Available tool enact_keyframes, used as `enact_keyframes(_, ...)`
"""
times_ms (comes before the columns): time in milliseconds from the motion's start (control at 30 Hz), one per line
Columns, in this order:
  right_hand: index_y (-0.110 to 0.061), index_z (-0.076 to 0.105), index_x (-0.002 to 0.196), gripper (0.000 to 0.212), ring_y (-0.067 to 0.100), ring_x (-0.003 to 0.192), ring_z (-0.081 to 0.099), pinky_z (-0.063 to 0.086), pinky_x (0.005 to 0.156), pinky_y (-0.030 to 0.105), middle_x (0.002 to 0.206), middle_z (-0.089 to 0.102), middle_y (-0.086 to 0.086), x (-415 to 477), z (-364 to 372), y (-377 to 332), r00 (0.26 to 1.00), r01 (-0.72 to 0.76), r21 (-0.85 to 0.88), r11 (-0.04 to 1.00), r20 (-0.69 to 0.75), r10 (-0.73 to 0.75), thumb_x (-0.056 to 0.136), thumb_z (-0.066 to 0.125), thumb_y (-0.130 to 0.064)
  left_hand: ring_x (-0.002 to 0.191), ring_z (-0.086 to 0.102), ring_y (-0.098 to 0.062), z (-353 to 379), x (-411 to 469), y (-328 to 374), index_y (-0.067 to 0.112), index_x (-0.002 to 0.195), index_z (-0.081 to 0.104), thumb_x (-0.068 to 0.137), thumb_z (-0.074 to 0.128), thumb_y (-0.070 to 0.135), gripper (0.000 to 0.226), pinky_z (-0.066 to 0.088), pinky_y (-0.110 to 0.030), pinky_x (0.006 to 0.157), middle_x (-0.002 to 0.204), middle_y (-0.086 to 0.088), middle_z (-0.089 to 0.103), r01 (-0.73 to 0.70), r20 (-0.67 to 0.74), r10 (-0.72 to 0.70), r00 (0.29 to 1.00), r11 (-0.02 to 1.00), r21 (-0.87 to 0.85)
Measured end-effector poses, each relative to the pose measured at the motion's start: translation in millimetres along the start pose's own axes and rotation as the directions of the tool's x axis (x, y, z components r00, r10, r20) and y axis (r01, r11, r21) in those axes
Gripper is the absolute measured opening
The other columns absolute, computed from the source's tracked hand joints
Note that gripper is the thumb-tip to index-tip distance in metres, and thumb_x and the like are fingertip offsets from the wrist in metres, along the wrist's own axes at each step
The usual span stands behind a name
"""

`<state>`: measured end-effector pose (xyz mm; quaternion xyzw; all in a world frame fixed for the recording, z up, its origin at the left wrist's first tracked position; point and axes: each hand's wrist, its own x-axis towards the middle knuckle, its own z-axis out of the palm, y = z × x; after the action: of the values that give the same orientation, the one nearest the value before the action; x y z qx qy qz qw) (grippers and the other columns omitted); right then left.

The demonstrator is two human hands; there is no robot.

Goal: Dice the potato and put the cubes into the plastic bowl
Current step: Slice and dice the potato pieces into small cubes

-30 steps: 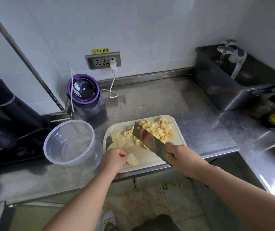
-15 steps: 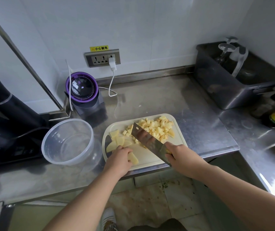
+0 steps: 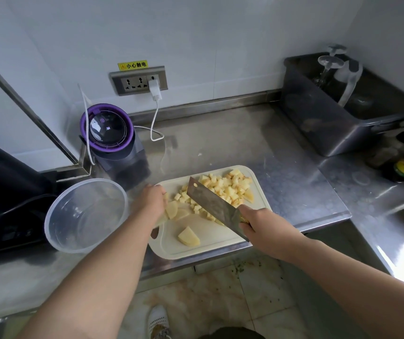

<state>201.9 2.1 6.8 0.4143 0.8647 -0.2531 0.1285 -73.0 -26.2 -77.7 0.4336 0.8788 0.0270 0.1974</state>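
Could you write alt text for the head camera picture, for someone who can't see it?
A person's right hand holds a cleaver over a white cutting board heaped with potato cubes, while the left hand touches uncut potato slices. A clear plastic bowl stands empty to its left.

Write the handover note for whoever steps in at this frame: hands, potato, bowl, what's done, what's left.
Left hand rests on the potato slices at the left edge of the cutting board; fingers hidden. Right hand grips the cleaver, blade angled over the board.
Diced cubes sit piled on the board's far right; one wedge lies near its front.
Done: most dicing. Left: dice the slices and wedge, then move all cubes into the plastic bowl, which holds none yet.
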Motion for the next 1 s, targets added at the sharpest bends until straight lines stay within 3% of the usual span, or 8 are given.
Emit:
enact_keyframes(233, -0.023, 0.033, 0.099, 0.004, 0.017, 0.055, 0.042, 0.032, 0.049, 0.028, 0.069, 0.044, 0.001, 1.8, 0.3, 5.2, 1.0, -0.001, 0.043, 0.999, -0.019, 0.002, 0.103, 0.034, -0.022, 0.107, 0.059, -0.026, -6.1, -8.7, -10.3, 0.014, 0.119, 0.067, 0.088, 0.065, 0.022, 0.032, 0.048, -0.034, 0.093, 0.121, -0.008, 0.062, -0.077, -0.017, 0.076, 0.997, 0.993, -0.084)
enact_keyframes(367, -0.024, 0.031, 0.097, 0.007, 0.016, 0.055, 0.041, 0.032, 0.05, 0.029, 0.069, 0.044, 0.001, 1.7, -1.7, 3.0, 1.0, -0.01, 0.049, 0.999, -0.017, 0.011, 0.103, 0.034, -0.022, 0.094, 0.059, -0.025, -14.7, -20.0, -12.0, 0.013, 0.11, 0.069, 0.093, 0.055, 0.02, 0.024, 0.049, -0.033, 0.08, 0.107, -0.008, 0.062, -0.145, -0.061, 0.149, 0.987, 0.988, 0.06)
enact_keyframes(467, -0.022, 0.034, 0.098, 0.005, 0.018, 0.06, 0.047, 0.036, 0.052, 0.03, 0.075, 0.049, 0.003, 2.2, 0.0, 2.7, 1.0, -0.018, 0.046, 0.999, -0.023, 0.019, 0.103, 0.034, -0.023, 0.084, 0.055, -0.025, -18.3, -32.0, -10.3, 0.01, 0.107, 0.066, 0.096, 0.049, 0.018, 0.022, 0.041, -0.03, 0.066, 0.103, -0.008, 0.059, -0.187, -0.218, 0.211, 0.953, 0.974, 0.127)
enact_keyframes(567, -0.023, 0.035, 0.098, 0.004, 0.019, 0.06, 0.048, 0.036, 0.052, 0.031, 0.076, 0.05, 0.003, 2.2, 1.3, 2.8, 0.999, -0.023, 0.052, 0.998, -0.026, 0.024, 0.103, 0.034, -0.023, 0.076, 0.059, -0.024, -15.7, -52.1, -6.4, 0.011, 0.102, 0.068, 0.093, 0.056, 0.015, 0.015, 0.039, -0.029, 0.059, 0.103, -0.004, 0.06, -0.373, -0.372, 0.36, 0.855, 0.927, 0.042)
enact_keyframes(667, -0.023, 0.035, 0.099, 0.003, 0.017, 0.06, 0.047, 0.036, 0.052, 0.03, 0.076, 0.049, 0.002, 1.3, 2.3, 2.5, 0.999, -0.021, 0.046, 0.999, -0.025, 0.022, 0.102, 0.034, -0.023, 0.068, 0.062, -0.02, 1.1, -78.4, -2.9, 0.014, 0.096, 0.071, 0.086, 0.067, 0.013, 0.011, 0.047, -0.026, 0.055, 0.103, 0.003, 0.064, -0.604, -0.285, 0.603, 0.745, 0.791, 0.093)
enact_keyframes(733, -0.023, 0.034, 0.1, 0.002, 0.017, 0.06, 0.048, 0.036, 0.051, 0.029, 0.077, 0.05, 0.002, 0.6, 3.0, 2.5, 0.999, -0.02, 0.037, 0.999, -0.025, 0.021, 0.102, 0.035, -0.023, 0.07, 0.064, -0.017, 17.8, -88.5, -5.7, 0.015, 0.095, 0.072, 0.086, 0.068, 0.014, 0.011, 0.054, -0.029, 0.06, 0.103, 0.004, 0.063, -0.678, -0.17, 0.688, 0.705, 0.725, 0.124)
enact_keyframes(833, -0.023, 0.033, 0.101, 0.002, 0.015, 0.059, 0.047, 0.035, 0.05, 0.026, 0.077, 0.048, 0.0, -0.6, 3.1, 1.2, 1.0, -0.014, 0.026, 1.0, -0.026, 0.014, 0.103, 0.035, -0.023, 0.084, 0.063, -0.017, 28.1, -93.6, -11.5, 0.016, 0.105, 0.067, 0.095, 0.055, 0.02, 0.017, 0.054, -0.033, 0.075, 0.113, 0.006, 0.057, -0.658, -0.009, 0.661, 0.751, 0.749, 0.079)
enact_keyframes(1000, -0.022, 0.031, 0.098, 0.007, 0.012, 0.056, 0.04, 0.031, 0.048, 0.023, 0.071, 0.042, -0.003, -5.3, 2.2, -1.7, 1.0, 0.006, 0.029, 1.0, -0.031, -0.005, 0.103, 0.035, -0.021, 0.094, 0.057, -0.013, 22.7, -95.7, -8.6, 0.023, 0.124, 0.054, 0.094, 0.055, 0.032, 0.031, 0.051, -0.03, 0.081, 0.128, 0.012, 0.041, -0.595, 0.086, 0.59, 0.803, 0.802, 0.055)
